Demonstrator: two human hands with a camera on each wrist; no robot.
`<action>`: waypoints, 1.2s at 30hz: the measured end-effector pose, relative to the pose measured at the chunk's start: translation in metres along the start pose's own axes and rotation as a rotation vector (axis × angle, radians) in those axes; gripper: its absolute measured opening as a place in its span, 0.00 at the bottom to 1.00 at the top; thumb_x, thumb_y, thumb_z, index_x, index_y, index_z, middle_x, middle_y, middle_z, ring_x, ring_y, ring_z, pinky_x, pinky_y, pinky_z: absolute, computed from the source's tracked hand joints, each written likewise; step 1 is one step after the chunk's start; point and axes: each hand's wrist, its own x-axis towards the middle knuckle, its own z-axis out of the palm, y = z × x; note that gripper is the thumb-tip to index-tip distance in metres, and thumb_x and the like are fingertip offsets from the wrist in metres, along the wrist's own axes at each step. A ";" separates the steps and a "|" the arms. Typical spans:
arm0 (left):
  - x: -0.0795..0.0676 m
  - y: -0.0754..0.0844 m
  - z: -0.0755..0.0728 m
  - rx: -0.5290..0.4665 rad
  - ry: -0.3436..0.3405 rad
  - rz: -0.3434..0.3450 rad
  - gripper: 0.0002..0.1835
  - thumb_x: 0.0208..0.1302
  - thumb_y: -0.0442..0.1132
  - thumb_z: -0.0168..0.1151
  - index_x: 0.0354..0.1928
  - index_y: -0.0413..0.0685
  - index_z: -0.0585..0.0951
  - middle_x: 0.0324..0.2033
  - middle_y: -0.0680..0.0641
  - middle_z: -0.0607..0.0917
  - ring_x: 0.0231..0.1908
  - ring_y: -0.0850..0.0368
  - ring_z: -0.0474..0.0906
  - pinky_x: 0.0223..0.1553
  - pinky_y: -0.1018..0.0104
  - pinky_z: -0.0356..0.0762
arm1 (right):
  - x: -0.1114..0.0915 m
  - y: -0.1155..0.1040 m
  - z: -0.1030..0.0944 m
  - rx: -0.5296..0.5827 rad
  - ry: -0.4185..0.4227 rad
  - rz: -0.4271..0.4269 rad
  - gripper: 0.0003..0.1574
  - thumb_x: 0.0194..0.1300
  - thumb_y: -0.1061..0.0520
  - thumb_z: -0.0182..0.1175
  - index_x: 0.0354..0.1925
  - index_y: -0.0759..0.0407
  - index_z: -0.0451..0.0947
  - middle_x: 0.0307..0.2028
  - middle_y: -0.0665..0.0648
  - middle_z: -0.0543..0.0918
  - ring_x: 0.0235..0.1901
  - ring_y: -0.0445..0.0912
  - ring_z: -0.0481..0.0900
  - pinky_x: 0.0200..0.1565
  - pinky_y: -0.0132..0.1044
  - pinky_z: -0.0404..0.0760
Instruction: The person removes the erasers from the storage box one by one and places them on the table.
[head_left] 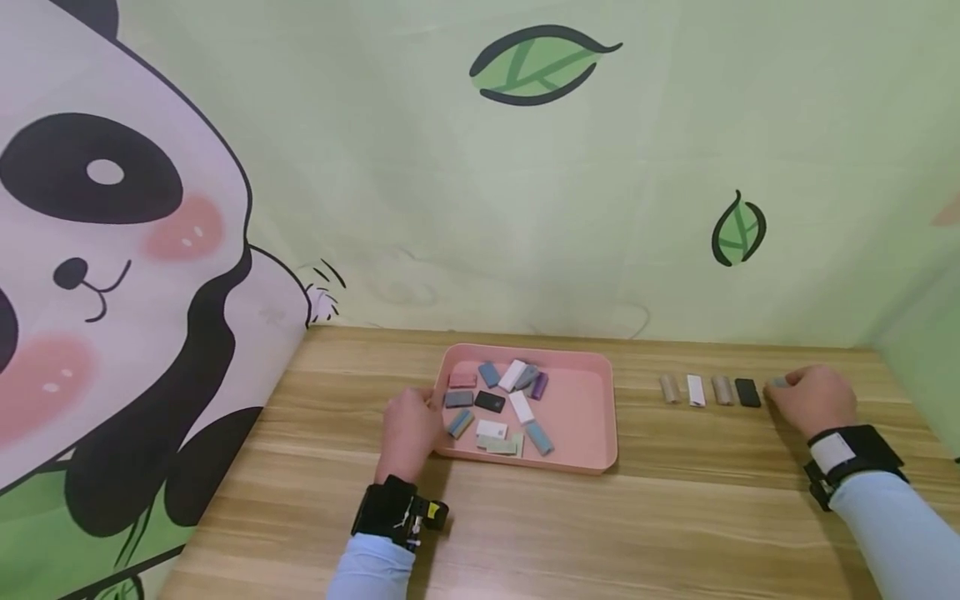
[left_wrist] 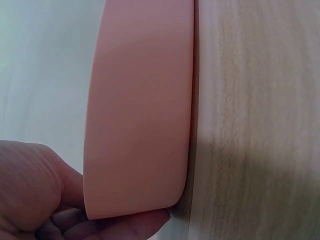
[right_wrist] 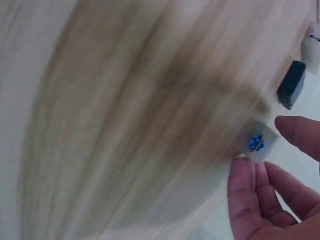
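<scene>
A shallow pink tray [head_left: 577,417] holds several small eraser-like blocks in white, grey, blue, black, purple and green. At its left side my left hand [head_left: 410,429] grips the tray edge; in the left wrist view, fingers curl beneath the tray's end [left_wrist: 140,125]. To the right of the tray, a row on the table has two tan blocks [head_left: 669,388], a white block [head_left: 696,390] and a black block [head_left: 747,392]. Beside the black one, my right hand [head_left: 817,400] has a small pale block [right_wrist: 260,142] with a blue print between thumb and fingers.
The wood-grain table [head_left: 525,533] meets a pale green cloth backdrop [head_left: 480,208] printed with a panda and leaves. Another cloth side [head_left: 922,333] bounds the table at right. Each wrist wears a black strap with a camera.
</scene>
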 end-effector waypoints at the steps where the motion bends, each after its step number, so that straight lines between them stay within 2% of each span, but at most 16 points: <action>1: 0.000 0.000 0.000 0.001 0.000 0.000 0.18 0.63 0.37 0.56 0.56 0.48 0.79 0.45 0.44 0.82 0.35 0.51 0.77 0.22 0.68 0.69 | 0.000 -0.001 0.000 0.002 -0.001 0.010 0.30 0.55 0.52 0.60 0.42 0.81 0.76 0.42 0.78 0.78 0.40 0.71 0.76 0.36 0.57 0.74; 4: -0.001 0.001 -0.001 -0.001 0.001 -0.001 0.18 0.63 0.36 0.56 0.55 0.48 0.79 0.45 0.45 0.82 0.35 0.51 0.76 0.22 0.68 0.69 | 0.000 -0.009 -0.001 0.004 0.004 0.020 0.34 0.54 0.52 0.59 0.47 0.82 0.73 0.45 0.80 0.75 0.43 0.72 0.74 0.39 0.58 0.74; 7: -0.001 0.001 -0.002 0.003 0.003 -0.001 0.18 0.63 0.35 0.57 0.55 0.47 0.79 0.45 0.44 0.82 0.35 0.51 0.76 0.22 0.68 0.69 | -0.001 -0.029 -0.002 0.042 0.039 -0.011 0.38 0.54 0.52 0.59 0.53 0.82 0.68 0.48 0.82 0.73 0.47 0.73 0.72 0.44 0.61 0.72; 10: -0.002 0.001 -0.003 0.016 0.006 -0.002 0.19 0.62 0.34 0.57 0.55 0.47 0.79 0.45 0.44 0.82 0.35 0.51 0.76 0.21 0.68 0.69 | -0.005 -0.060 -0.004 0.110 0.071 -0.089 0.39 0.54 0.53 0.62 0.57 0.79 0.66 0.51 0.82 0.71 0.52 0.73 0.67 0.51 0.64 0.67; 13: -0.002 0.003 -0.004 0.012 0.001 -0.007 0.19 0.62 0.35 0.58 0.56 0.48 0.79 0.46 0.44 0.82 0.34 0.51 0.76 0.21 0.68 0.69 | -0.012 -0.100 -0.009 0.178 0.064 -0.193 0.39 0.55 0.53 0.64 0.58 0.75 0.66 0.54 0.80 0.69 0.55 0.71 0.65 0.54 0.64 0.64; 18: 0.000 0.004 -0.002 0.001 -0.016 -0.021 0.19 0.62 0.35 0.58 0.57 0.49 0.78 0.47 0.44 0.82 0.35 0.51 0.77 0.21 0.68 0.70 | -0.035 -0.166 -0.014 0.228 -0.034 -0.350 0.40 0.56 0.50 0.64 0.60 0.70 0.66 0.58 0.74 0.68 0.58 0.67 0.64 0.56 0.61 0.65; 21: 0.001 0.004 -0.001 0.009 -0.012 -0.021 0.20 0.62 0.35 0.58 0.57 0.49 0.78 0.46 0.44 0.81 0.37 0.50 0.76 0.22 0.68 0.70 | -0.052 -0.199 -0.005 0.219 -0.120 -0.390 0.42 0.55 0.46 0.65 0.61 0.67 0.65 0.59 0.71 0.68 0.59 0.64 0.65 0.57 0.60 0.67; 24: 0.000 0.004 0.000 0.017 -0.002 -0.018 0.20 0.63 0.36 0.57 0.57 0.49 0.77 0.46 0.44 0.81 0.37 0.50 0.76 0.23 0.69 0.70 | -0.070 -0.224 0.012 0.198 -0.198 -0.399 0.43 0.53 0.44 0.67 0.60 0.65 0.67 0.58 0.67 0.70 0.57 0.60 0.69 0.55 0.56 0.71; 29: -0.001 0.003 0.001 0.018 0.003 -0.015 0.19 0.62 0.36 0.58 0.57 0.49 0.78 0.46 0.44 0.82 0.36 0.51 0.76 0.22 0.68 0.70 | -0.090 -0.248 0.044 0.140 -0.283 -0.416 0.42 0.48 0.44 0.70 0.55 0.67 0.71 0.51 0.64 0.75 0.48 0.54 0.74 0.50 0.48 0.76; 31: -0.001 0.003 0.001 0.024 0.008 -0.005 0.19 0.62 0.36 0.58 0.56 0.49 0.78 0.45 0.44 0.82 0.34 0.51 0.76 0.21 0.68 0.69 | -0.094 -0.256 0.054 0.124 -0.327 -0.403 0.42 0.47 0.45 0.70 0.55 0.66 0.72 0.48 0.63 0.77 0.42 0.51 0.75 0.45 0.44 0.78; 36: 0.000 0.001 0.002 0.043 0.031 0.016 0.18 0.62 0.36 0.58 0.55 0.49 0.79 0.43 0.44 0.83 0.33 0.51 0.76 0.21 0.68 0.68 | -0.098 -0.267 0.068 0.106 -0.442 -0.351 0.45 0.42 0.44 0.73 0.54 0.67 0.72 0.37 0.60 0.76 0.29 0.48 0.72 0.32 0.37 0.73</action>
